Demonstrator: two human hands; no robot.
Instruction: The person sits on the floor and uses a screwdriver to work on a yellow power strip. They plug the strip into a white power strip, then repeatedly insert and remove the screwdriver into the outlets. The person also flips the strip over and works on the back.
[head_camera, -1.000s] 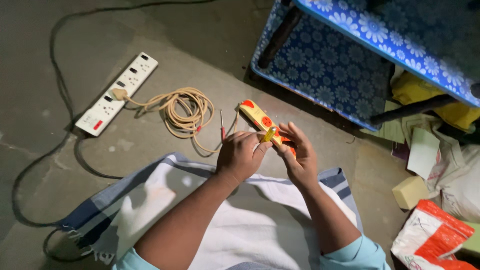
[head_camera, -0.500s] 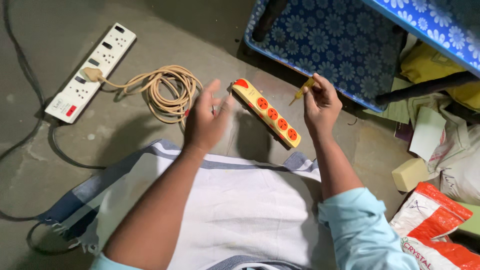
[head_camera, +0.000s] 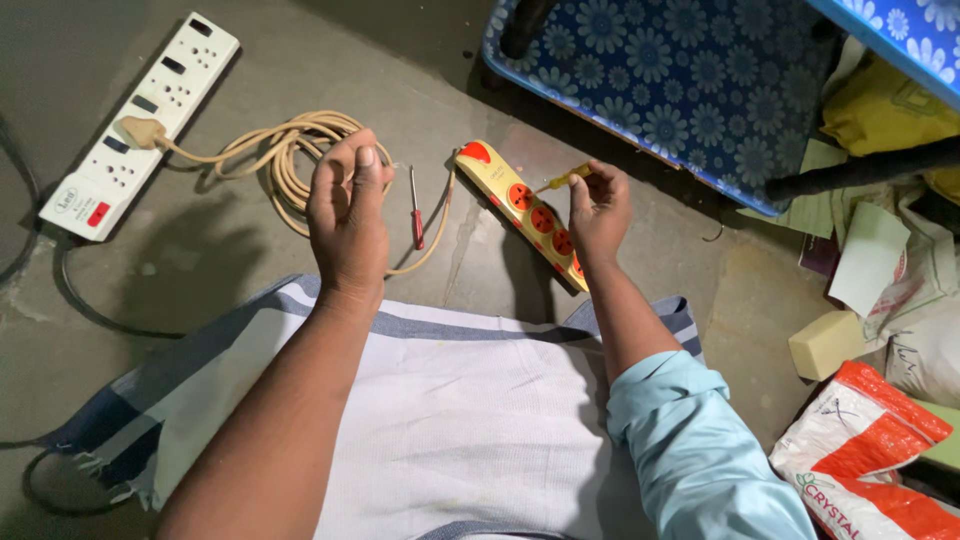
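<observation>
A yellow power strip (head_camera: 517, 203) with orange round sockets lies on the concrete floor in front of me. My right hand (head_camera: 598, 212) pinches a small yellow-handled screwdriver (head_camera: 562, 180) just above the strip's middle. My left hand (head_camera: 348, 208) hovers raised to the left of the strip, fingers curled together at the tips; I cannot make out anything between them. A thin red-handled screwdriver (head_camera: 415, 212) lies on the floor between my hands. The strip's beige cable (head_camera: 285, 160) is coiled behind my left hand.
A white extension board (head_camera: 120, 135) with a beige plug (head_camera: 138, 131) in it lies far left. A white, blue-striped cloth (head_camera: 450, 400) covers my lap. A blue flowered surface (head_camera: 680, 80), papers (head_camera: 870, 255), a yellow block (head_camera: 825, 345) and an orange-white bag (head_camera: 860, 450) crowd the right.
Both hands were on the yellow strip a second ago. My left hand has let go, lifted left and curled its fingers. My right hand, holding the screwdriver, has settled over the strip.
</observation>
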